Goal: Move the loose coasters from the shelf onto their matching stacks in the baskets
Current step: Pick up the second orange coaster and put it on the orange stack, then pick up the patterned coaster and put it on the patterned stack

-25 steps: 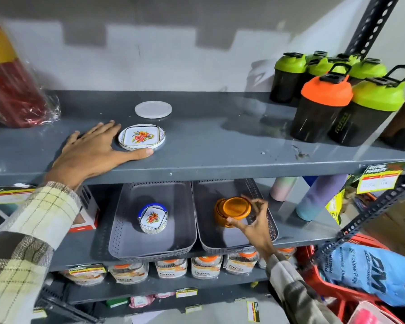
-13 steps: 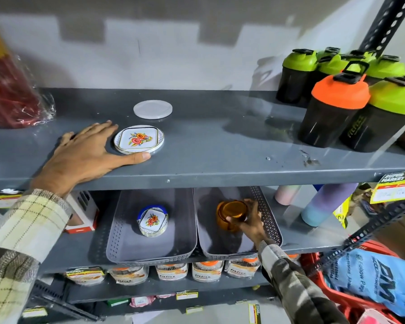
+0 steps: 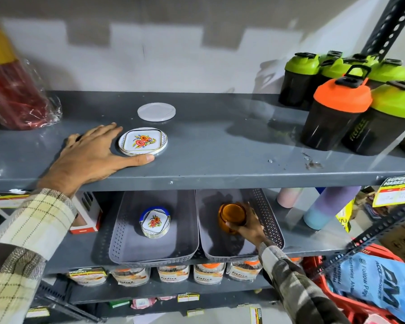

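Left hand flat on upper shelf, fingers spread wide, cupping the floral coaster from its left; thumb tip touching coaster's near rim, fingertips just beside its far-left rim. No grip yet, coaster lying flat, round, so no long axis to mind. Coaster immediately right of the palm; left hand far nearer than the right. White coaster lying farther back on same shelf, just beyond the floral one, apart from it. Matching floral stack in left basket on lower shelf, almost straight below. Shelf front edge close to the thumb: probable route is a slide toward that near edge, then down and in under the shelf lip. Open shelf to the right, shaker bottles well apart. Right hand in right basket, fingers closed around amber coaster stack. Floor of left basket bare around stack, plenty of landing room.
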A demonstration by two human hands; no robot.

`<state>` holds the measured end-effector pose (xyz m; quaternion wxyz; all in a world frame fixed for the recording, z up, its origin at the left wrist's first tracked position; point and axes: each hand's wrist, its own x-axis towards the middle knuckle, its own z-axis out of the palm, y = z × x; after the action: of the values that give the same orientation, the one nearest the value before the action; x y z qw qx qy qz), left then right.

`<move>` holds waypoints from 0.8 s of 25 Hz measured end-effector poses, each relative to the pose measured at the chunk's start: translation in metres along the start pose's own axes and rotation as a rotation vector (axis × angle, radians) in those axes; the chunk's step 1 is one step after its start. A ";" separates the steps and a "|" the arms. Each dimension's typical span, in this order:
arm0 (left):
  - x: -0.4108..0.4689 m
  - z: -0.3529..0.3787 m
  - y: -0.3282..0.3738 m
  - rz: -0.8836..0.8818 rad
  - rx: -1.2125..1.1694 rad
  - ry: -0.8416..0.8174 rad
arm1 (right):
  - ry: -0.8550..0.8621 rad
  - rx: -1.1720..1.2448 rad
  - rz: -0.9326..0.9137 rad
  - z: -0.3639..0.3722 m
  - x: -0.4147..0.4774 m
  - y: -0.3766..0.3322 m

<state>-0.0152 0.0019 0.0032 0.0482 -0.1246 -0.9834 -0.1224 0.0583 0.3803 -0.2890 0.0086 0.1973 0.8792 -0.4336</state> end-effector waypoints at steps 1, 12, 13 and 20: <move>-0.001 0.000 0.000 0.001 -0.002 0.005 | 0.005 0.000 -0.024 -0.001 0.000 0.000; -0.005 0.002 0.000 -0.028 0.003 -0.072 | -0.120 -0.294 -0.452 -0.088 -0.129 -0.098; -0.005 0.001 0.001 -0.033 0.004 -0.082 | -0.120 -0.314 -0.508 -0.099 -0.147 -0.109; -0.012 -0.002 0.006 -0.051 -0.012 -0.098 | -0.012 -0.301 -0.776 -0.141 -0.227 -0.204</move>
<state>-0.0019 0.0042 0.0050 -0.0041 -0.1059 -0.9867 -0.1232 0.2170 0.2997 -0.0042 -0.1215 -0.1548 0.9418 -0.2725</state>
